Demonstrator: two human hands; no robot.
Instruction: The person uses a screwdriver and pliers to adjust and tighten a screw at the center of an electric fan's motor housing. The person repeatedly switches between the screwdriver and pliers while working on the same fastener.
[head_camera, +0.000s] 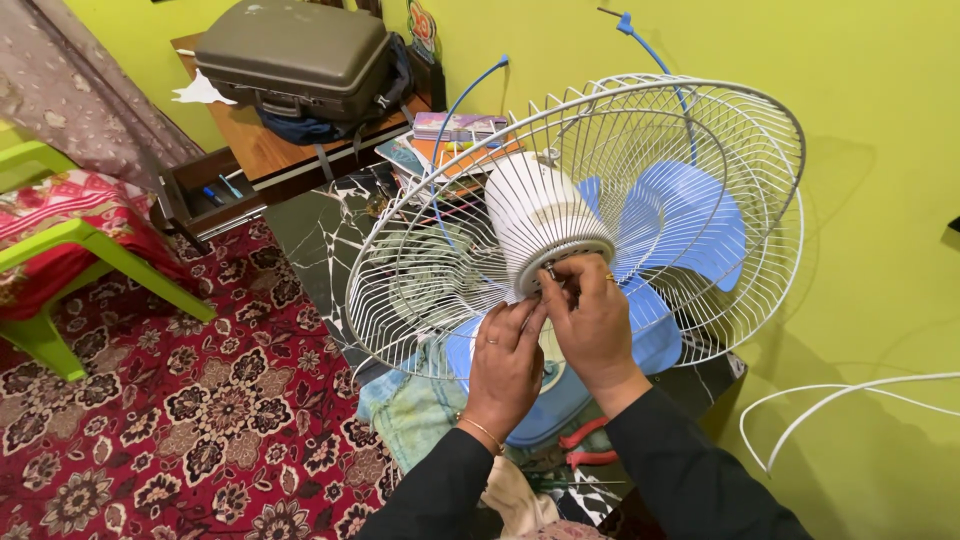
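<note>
A table fan lies tilted in front of me, its white ribbed motor housing (535, 212) toward me, with a white wire guard (700, 110) around blue blades (690, 215). My left hand (505, 365) presses its fingertips against the lower rim of the housing. My right hand (595, 320) pinches a small metal part at that rim; what it is I cannot tell. Both wrists are in dark sleeves. The fan's blue base (545, 400) sits below my hands.
Red-handled pliers (585, 445) lie by the base on a dark marbled surface. A grey suitcase (295, 55) rests on a wooden table (255, 145) at the back. A green chair (70, 250) stands left on a red patterned carpet (200, 400). A white cable (850, 395) runs along the right.
</note>
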